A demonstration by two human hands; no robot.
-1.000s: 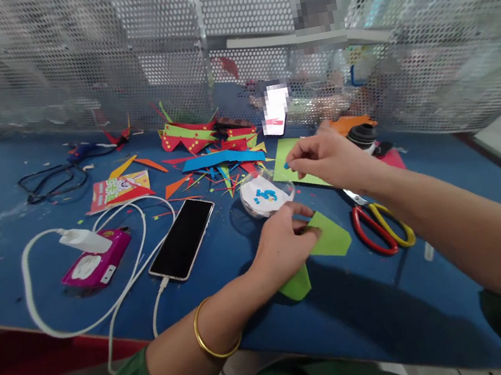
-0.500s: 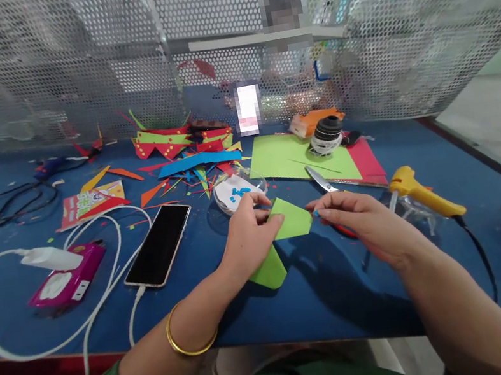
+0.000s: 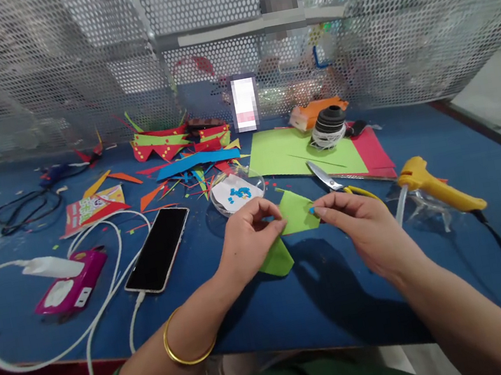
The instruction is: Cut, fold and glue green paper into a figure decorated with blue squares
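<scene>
Between thumb and fingers, my left hand (image 3: 251, 232) pinches a folded light green paper piece (image 3: 297, 210); part of it hangs below the palm. My right hand (image 3: 358, 220) holds a tiny blue paper bit (image 3: 313, 210) in its fingertips, at the right part of the green paper. Whether the bit touches the paper is hard to tell. Behind my left hand, a clear round dish (image 3: 260, 184) holds white paper with several small blue bits (image 3: 239, 194). Scissors (image 3: 325, 175) with yellow handles lie behind my right hand.
A yellow glue gun (image 3: 445, 189) lies at right, its black cord trailing forward. Green and red sheets (image 3: 273, 151) lie behind the scissors. At left are a phone (image 3: 159, 249), white cables and a purple box (image 3: 73, 283). Paper scraps and a mesh screen (image 3: 209, 7) stand farther back.
My right hand has brought the blue bit from beside the green paper to its right part. The green paper has shifted slightly, and more of the scissors' yellow handle shows.
</scene>
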